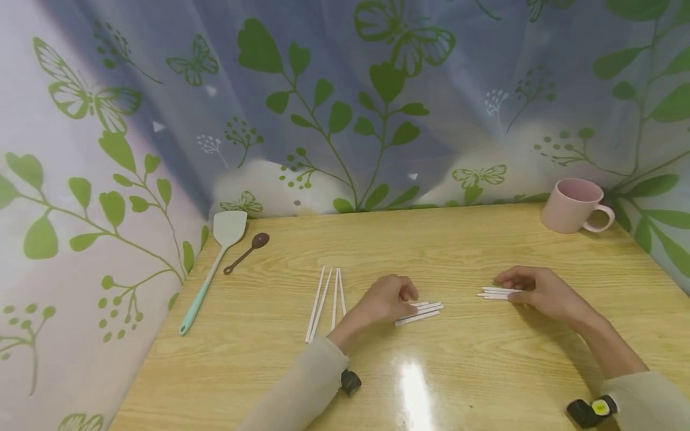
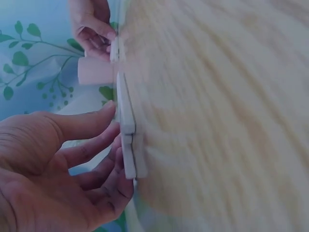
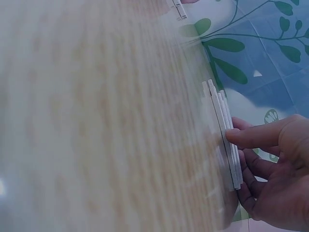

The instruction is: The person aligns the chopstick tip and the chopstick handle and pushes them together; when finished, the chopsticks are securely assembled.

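One right bundle of white sticks [image 1: 497, 293], lower right of frame, pinched by right hand [image 1: 547, 294], apparently for alignment; left bundle [image 1: 426, 310] at left hand [image 1: 380, 300], hold unclear.

The left arm [image 1: 308, 383] hides the lower ends of 2 white sticks [image 1: 335, 299]; the frame crops its sleeve [image 1: 296, 392].

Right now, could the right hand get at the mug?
Probably yes: only bare table shows between the right hand and the mug, though the hand holds white sticks and may need to set them down first.
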`<state>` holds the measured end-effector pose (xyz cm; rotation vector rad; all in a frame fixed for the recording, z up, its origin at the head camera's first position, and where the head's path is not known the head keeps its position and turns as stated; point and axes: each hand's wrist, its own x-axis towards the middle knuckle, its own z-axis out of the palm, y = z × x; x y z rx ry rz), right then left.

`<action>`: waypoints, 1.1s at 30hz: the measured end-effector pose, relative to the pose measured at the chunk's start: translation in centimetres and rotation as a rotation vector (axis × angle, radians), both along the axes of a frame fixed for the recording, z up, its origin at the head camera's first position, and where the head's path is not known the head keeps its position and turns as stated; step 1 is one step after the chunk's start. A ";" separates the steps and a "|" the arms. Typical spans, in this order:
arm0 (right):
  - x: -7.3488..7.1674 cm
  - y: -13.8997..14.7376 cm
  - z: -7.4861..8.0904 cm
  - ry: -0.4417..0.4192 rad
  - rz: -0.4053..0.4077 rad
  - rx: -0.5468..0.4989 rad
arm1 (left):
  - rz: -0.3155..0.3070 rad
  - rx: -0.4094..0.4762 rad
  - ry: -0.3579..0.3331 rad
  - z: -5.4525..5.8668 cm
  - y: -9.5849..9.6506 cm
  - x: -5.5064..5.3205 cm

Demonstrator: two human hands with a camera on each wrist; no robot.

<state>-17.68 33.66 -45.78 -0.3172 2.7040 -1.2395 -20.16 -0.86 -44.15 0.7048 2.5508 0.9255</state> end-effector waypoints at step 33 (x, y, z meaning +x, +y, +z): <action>0.1 -0.8 2.3 0.085 -0.060 0.013 | 0.069 0.113 0.039 2.5 -1.1 0.4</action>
